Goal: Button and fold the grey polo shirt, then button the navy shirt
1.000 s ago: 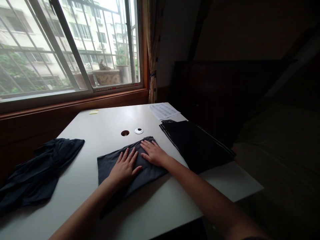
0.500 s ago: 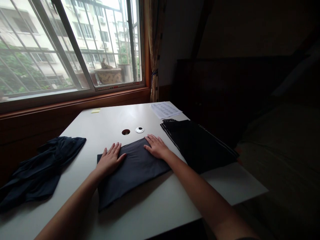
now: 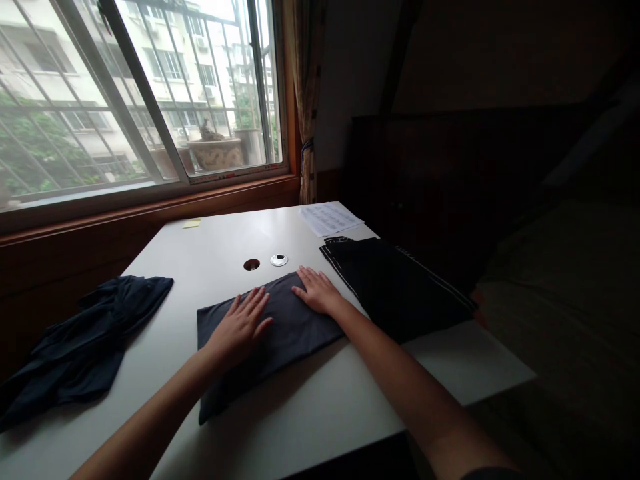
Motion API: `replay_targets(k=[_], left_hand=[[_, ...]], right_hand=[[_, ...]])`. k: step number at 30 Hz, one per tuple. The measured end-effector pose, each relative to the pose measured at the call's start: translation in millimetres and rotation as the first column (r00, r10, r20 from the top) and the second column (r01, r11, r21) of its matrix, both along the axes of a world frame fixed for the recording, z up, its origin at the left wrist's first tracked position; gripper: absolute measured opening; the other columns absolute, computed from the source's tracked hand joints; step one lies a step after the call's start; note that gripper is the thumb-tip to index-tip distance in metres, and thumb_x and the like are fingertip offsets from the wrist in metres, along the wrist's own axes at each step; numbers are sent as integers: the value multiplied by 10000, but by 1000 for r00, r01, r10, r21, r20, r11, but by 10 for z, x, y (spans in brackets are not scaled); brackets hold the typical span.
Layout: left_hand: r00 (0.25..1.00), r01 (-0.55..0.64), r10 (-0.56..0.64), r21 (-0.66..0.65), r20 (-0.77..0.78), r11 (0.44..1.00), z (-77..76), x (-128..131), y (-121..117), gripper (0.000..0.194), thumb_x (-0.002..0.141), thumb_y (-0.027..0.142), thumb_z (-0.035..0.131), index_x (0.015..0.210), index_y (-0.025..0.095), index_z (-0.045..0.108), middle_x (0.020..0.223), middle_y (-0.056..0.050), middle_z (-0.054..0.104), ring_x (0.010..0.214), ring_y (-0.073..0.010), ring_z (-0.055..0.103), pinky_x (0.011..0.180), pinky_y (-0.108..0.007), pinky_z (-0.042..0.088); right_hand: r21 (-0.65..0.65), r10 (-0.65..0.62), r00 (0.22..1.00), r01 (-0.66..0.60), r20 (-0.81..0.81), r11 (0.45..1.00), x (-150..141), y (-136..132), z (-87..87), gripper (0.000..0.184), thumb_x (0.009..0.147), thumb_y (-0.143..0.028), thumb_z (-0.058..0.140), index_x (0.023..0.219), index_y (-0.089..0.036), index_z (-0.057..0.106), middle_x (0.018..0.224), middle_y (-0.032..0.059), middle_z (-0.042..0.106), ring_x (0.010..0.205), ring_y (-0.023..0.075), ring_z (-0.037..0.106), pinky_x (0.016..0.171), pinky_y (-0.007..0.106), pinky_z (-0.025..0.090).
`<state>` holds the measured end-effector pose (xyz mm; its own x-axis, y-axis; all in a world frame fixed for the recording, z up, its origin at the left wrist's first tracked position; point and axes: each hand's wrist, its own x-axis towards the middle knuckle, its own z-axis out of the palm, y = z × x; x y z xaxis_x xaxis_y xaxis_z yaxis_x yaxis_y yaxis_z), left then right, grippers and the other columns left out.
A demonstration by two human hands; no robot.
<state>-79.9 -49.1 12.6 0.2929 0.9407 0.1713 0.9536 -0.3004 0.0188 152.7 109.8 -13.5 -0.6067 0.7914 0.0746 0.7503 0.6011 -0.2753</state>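
A folded dark grey garment [image 3: 280, 330] lies flat on the white table [image 3: 210, 257] in front of me. My left hand [image 3: 240, 327] rests palm down on its middle, fingers stretched out and pointing away from me. My right hand [image 3: 316, 291] lies flat on the garment's far right corner, fingers together and extended. Neither hand holds anything.
A crumpled dark blue garment [image 3: 80, 340] lies at the table's left. A folded black garment with white trim [image 3: 395, 283] sits to the right, a printed sheet [image 3: 329, 219] behind it. A cable hole [image 3: 251, 265], its round cover [image 3: 279, 260] and a yellow sticky note [image 3: 191, 224] lie farther back.
My left hand slid out to the garment's left edge, then back toward its middle. My right hand stayed near the far right corner. The cloth lies flatter.
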Motion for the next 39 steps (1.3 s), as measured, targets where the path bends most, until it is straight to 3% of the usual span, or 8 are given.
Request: replay_targets(k=[2,5,16,29,39], left_hand=[[994,107,-107,-28,0,994,-25,225,-110,637,1031,570,269,1578,246,250,1643,-57,228,1527,-267,199,1238,-541,171],[991,131,-131,-87,8,988,-102,361,-227,605,1043,543,260,1588,289,191,1649,-29,199,1528,-257,195,1239,-538,169],[995,93,-95,-96,-21,991,-143,295,-424,562,1062,456,256,1586,331,97,1660,-19,140,1533,-273,168,1235,-543,165],[993,102,-112,-179,-48,979,-34,288,-507,513,1053,483,247,1556,445,153,1659,-1,147,1526,-343,165,1169,-690,168],[990,122,-130,-157,-48,980,-60,297,-700,549,1030,527,309,1548,452,143,1647,-20,197,1502,-383,226,1136,-742,185]], right_hand=[[10,-3,1000,3,-1,1000,0,-4,-6,779,983,-663,207,1595,-181,223,1663,58,187,1534,225,158,1242,431,88],[24,-4,1000,4,-7,1000,1,-9,-10,771,986,-659,209,1592,-184,233,1662,59,196,1533,227,163,1242,428,89],[7,3,1000,-3,-4,1000,13,-26,32,775,985,-658,183,1595,-181,224,1664,52,192,1532,225,158,1240,421,75],[8,3,1000,-2,-7,1000,16,-52,37,784,984,-669,192,1593,-176,232,1661,54,203,1528,243,171,1240,428,76],[52,-23,1000,24,-13,998,184,-293,34,770,997,-628,247,1596,-145,214,1663,87,175,1530,241,174,1242,410,87]])
